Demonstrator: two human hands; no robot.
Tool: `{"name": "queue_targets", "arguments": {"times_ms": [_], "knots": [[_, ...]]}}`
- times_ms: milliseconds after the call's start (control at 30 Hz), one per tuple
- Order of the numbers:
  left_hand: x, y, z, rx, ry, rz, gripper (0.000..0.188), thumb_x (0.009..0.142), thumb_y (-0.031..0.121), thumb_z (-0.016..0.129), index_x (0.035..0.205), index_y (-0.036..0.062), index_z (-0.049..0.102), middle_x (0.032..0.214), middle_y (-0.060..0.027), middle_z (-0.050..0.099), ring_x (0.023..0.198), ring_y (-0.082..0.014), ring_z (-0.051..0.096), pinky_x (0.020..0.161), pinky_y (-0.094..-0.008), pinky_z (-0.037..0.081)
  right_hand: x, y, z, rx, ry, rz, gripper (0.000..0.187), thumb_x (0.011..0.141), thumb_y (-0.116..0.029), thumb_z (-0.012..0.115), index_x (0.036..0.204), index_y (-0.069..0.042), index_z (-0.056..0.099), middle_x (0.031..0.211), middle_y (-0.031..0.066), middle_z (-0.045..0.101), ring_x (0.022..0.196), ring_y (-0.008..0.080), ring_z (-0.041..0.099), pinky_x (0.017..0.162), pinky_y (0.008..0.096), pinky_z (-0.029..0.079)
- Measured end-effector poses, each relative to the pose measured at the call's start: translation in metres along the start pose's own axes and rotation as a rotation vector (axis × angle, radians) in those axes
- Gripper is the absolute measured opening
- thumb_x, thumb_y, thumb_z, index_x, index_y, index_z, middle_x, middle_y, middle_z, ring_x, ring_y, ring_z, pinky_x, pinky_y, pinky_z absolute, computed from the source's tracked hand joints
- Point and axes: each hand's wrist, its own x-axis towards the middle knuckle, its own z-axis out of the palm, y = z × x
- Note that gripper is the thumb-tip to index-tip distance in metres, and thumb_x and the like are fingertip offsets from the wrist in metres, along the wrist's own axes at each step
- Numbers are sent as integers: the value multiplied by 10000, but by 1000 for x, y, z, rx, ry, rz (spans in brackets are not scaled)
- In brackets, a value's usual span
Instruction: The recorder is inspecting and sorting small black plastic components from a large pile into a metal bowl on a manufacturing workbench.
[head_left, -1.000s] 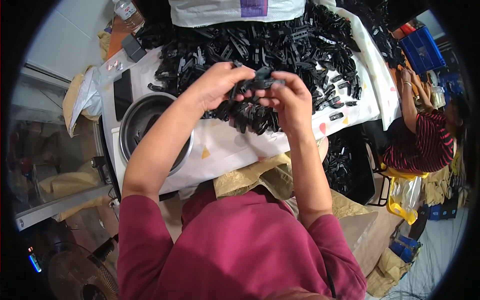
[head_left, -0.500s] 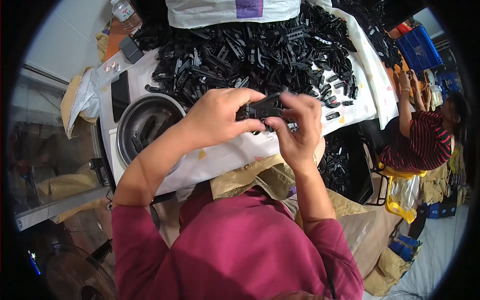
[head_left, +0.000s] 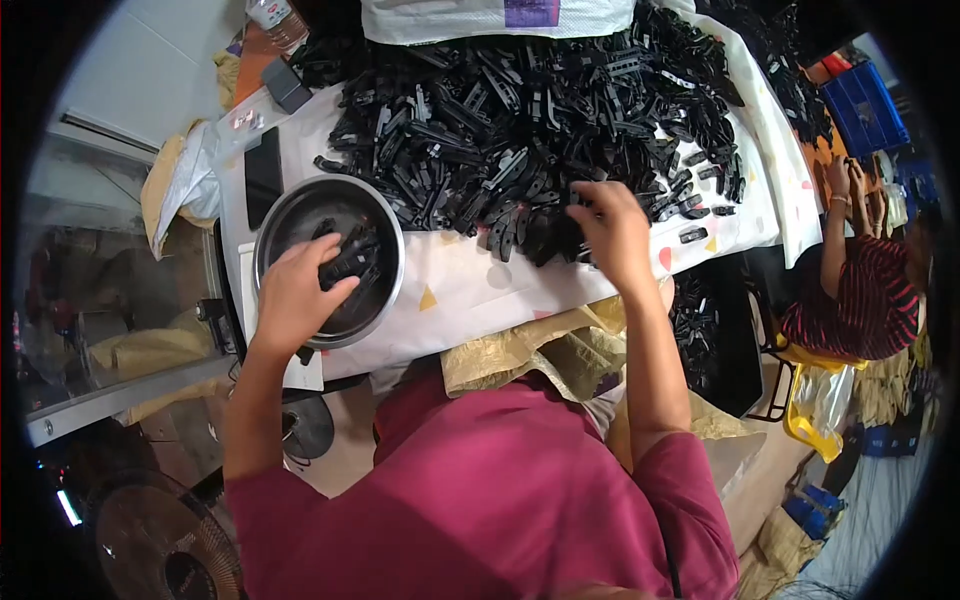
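My left hand [head_left: 298, 292] is over the metal bowl [head_left: 392, 285] on the left of the table. Its thumb and fingers are apart, beside several black plastic parts [head_left: 350, 262] in the bowl. At the near edge of the large heap of black plastic parts [head_left: 470, 130], my right hand [head_left: 615, 235] has its thumb and index finger spread, with no part seen gripped between them. Its other fingers are partly hidden. Below that hand lie more dark parts on the patterned white tablecloth [head_left: 470, 285].
A black phone-like slab [head_left: 263, 178] and a dark grey block [head_left: 286, 84] lie beyond the bowl. A white woven sack [head_left: 450, 22] stands behind the heap. Right of the table is a black crate of parts [head_left: 730, 340]. A co-worker in stripes [head_left: 855, 300] sits farther right.
The black part held between both hands is no longer there. My left hand has moved left and down to the bowl, which holds more parts. My right hand has moved slightly right over the heap's edge.
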Motion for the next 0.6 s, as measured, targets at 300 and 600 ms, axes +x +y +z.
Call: {"name": "queue_targets", "arguments": {"times_ms": [300,600], "knots": [[126,69,91,162,261,457,111,711,103,544,727,101,653,735,-10,635,793,-223,566,674,-349,441,3,-37,48,-382,-185,-181,91,710,-99,605,795,-104,638,779,66,566,768,254,562,635,346,480],[165,84,104,270,-104,193,202,731,242,642,885,113,654,848,-51,656,918,-240,560,772,-392,393,22,-14,64,-387,-6,-475,103,699,-120,572,797,-97,595,817,38,515,782,217,504,611,306,473]]}}
